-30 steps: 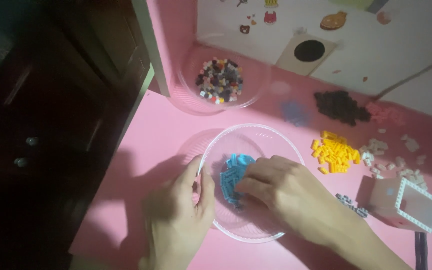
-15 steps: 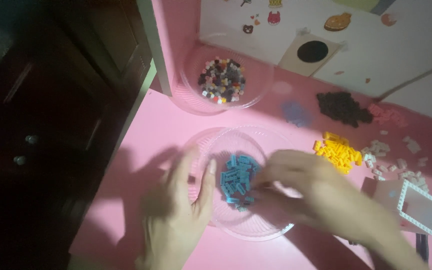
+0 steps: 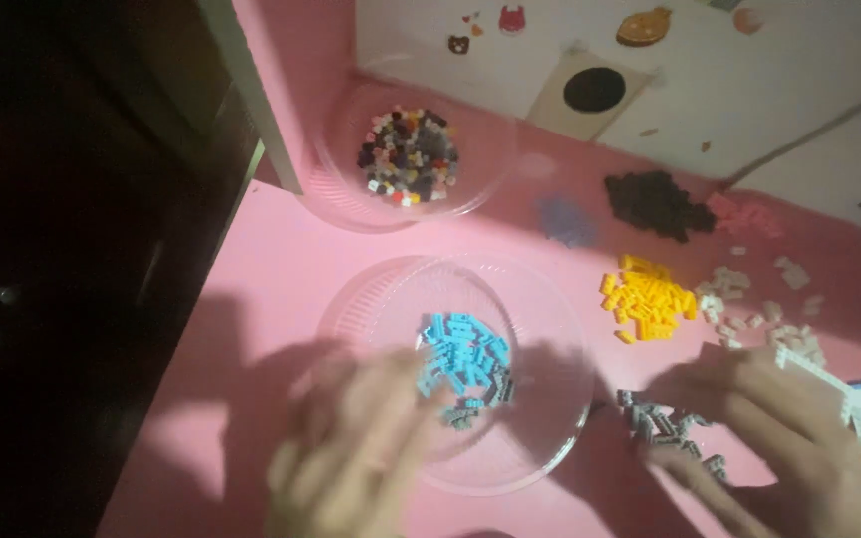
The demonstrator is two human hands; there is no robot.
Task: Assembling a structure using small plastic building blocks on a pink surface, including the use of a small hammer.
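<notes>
Two hands of mine work over the pink tabletop (image 3: 281, 259): my left hand (image 3: 356, 453), blurred and spread open, covers the near rim of the clear plastic bowl (image 3: 540, 309) holding blue bricks (image 3: 462, 356); my right hand (image 3: 779, 438), fingers loosely open, touches the grey bricks (image 3: 662, 423) beside it.

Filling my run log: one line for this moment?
left hand over clear bowl of blue bricks | right hand on grey bricks
</notes>
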